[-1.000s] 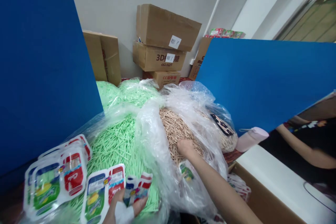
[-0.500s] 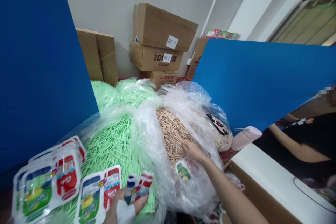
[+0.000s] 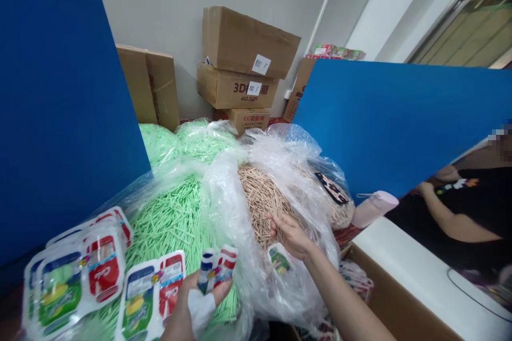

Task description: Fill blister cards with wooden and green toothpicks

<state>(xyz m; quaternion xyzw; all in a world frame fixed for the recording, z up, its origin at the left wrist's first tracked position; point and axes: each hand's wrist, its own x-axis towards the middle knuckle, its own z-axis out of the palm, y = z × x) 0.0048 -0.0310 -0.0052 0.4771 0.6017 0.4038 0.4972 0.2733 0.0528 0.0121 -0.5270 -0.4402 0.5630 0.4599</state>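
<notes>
Fingers of the right hand (image 3: 294,238) pinch together on a few brown sticks (image 3: 262,194) at the near part of the heap inside an open clear bag (image 3: 304,295), as I watch remotely through the head camera. The pinched sticks cross the fingertips; the rest of the heap lies around and beyond them. A lemon-print packet (image 3: 279,259) rests at the front of the clear bag, just below that wrist. To the bag's left, I see the left hand (image 3: 195,303), a white wrap (image 3: 201,310) around part of it, with its fingers clamped on a curled blue-and-red packet (image 3: 218,269) held above green sticks (image 3: 172,218). Farther left of the bag, a flat twin-panel packet (image 3: 152,295) lies near that hand, beside a stack of similar packets (image 3: 76,282). Behind the bag stand piled cartons (image 3: 244,58); to its right I find a pink cylinder (image 3: 375,209) and, well apart, a co-worker's arm (image 3: 440,213).
</notes>
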